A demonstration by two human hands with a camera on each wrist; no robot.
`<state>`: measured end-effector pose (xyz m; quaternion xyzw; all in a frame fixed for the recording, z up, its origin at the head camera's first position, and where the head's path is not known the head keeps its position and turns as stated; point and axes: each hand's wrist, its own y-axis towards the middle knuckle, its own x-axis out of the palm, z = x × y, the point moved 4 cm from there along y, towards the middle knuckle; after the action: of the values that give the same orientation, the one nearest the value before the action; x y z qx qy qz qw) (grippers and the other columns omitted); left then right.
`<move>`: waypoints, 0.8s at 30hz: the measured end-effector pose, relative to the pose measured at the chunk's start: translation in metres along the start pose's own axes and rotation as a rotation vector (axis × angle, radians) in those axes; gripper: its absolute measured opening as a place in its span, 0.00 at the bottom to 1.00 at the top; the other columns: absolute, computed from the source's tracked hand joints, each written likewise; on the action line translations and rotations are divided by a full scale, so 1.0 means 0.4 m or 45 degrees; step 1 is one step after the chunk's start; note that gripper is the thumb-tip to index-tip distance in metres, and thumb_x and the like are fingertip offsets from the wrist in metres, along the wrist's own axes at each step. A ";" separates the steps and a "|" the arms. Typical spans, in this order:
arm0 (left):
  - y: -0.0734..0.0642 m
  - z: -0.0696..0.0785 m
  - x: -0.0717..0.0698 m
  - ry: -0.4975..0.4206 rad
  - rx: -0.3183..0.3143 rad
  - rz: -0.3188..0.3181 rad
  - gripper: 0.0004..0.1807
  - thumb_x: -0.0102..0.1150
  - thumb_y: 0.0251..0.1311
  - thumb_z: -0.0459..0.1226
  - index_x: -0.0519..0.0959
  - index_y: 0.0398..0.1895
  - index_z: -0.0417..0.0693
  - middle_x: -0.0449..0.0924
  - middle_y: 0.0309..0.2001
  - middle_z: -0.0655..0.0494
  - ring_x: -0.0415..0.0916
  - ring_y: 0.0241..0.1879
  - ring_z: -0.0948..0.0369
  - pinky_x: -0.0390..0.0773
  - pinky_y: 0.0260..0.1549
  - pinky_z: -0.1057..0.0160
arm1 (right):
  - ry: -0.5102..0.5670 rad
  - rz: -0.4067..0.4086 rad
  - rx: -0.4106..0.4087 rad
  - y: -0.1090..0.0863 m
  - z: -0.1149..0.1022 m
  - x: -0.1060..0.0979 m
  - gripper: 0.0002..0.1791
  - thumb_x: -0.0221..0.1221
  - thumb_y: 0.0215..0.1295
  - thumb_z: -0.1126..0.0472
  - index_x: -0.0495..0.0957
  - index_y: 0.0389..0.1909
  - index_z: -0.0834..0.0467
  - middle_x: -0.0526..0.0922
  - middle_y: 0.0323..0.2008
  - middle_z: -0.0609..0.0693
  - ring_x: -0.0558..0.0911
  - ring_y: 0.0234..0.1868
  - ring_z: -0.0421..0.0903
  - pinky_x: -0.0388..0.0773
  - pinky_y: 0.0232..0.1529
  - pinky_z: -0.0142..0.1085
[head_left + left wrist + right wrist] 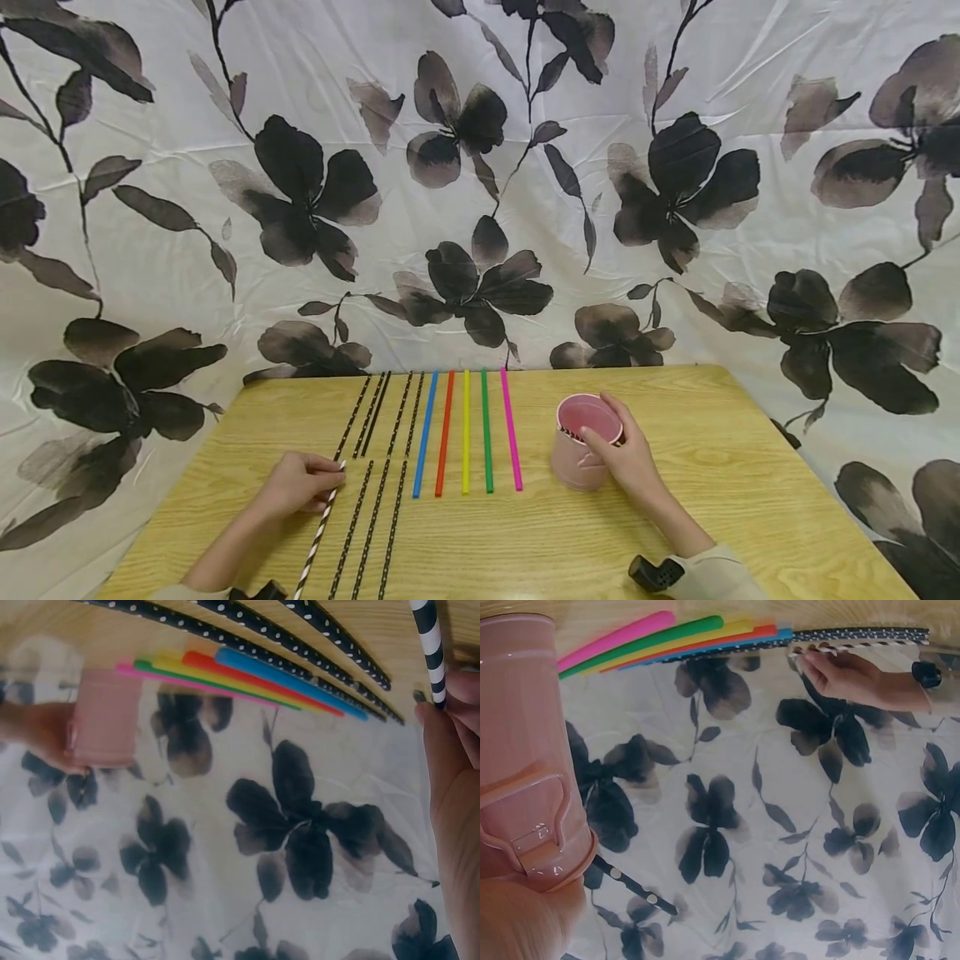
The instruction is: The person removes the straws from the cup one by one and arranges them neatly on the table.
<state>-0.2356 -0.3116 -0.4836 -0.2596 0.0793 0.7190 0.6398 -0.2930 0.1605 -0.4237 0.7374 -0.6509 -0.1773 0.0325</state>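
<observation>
My left hand (300, 483) pinches a black-and-white striped paper straw (321, 529) near its upper end, at the left of the rows of straws. On the other side of the table, my right hand (639, 457) grips a pink metal bucket (572, 468) by its rim, thumb over the near edge. A black polka-dot straw (634, 889) sticks out past the bucket's mouth in the right wrist view; its other end is hidden inside. The bucket's side carries a wire handle (559, 784), folded against the wall.
Between the hands lie blue (425, 433), red (445, 433), yellow (466, 433), green (487, 433) and magenta (512, 429) straws. Left of them, several black patterned straws (362, 525) lie in two rows on the wooden table (750, 483). A floral cloth (480, 200) hangs behind.
</observation>
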 end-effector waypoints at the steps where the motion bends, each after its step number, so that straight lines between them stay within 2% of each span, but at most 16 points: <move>1: 0.000 0.001 0.002 0.011 -0.003 0.003 0.18 0.63 0.48 0.36 0.77 0.41 0.34 0.77 0.26 0.49 0.75 0.22 0.58 0.78 0.19 0.59 | 0.005 0.000 0.002 0.000 -0.001 0.000 0.35 0.60 0.56 0.60 0.56 0.63 0.56 0.65 0.55 0.64 0.68 0.53 0.60 0.69 0.42 0.24; 10: 0.011 -0.003 0.018 0.069 -0.035 0.063 0.14 0.65 0.46 0.35 0.79 0.37 0.38 0.77 0.23 0.50 0.74 0.20 0.59 0.77 0.17 0.60 | 0.027 -0.001 -0.006 0.002 0.005 0.000 0.35 0.60 0.55 0.60 0.56 0.63 0.55 0.65 0.54 0.63 0.68 0.52 0.60 0.71 0.41 0.26; 24: 0.007 0.008 0.028 0.040 -0.039 0.087 0.14 0.64 0.46 0.32 0.79 0.38 0.37 0.78 0.26 0.51 0.76 0.22 0.58 0.78 0.19 0.60 | 0.050 -0.015 0.019 0.002 0.003 -0.001 0.34 0.60 0.56 0.60 0.56 0.63 0.54 0.65 0.55 0.63 0.68 0.52 0.59 0.71 0.41 0.27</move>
<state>-0.2396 -0.3006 -0.4869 -0.2777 0.0872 0.7374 0.6095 -0.2943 0.1611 -0.4245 0.7449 -0.6470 -0.1582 0.0387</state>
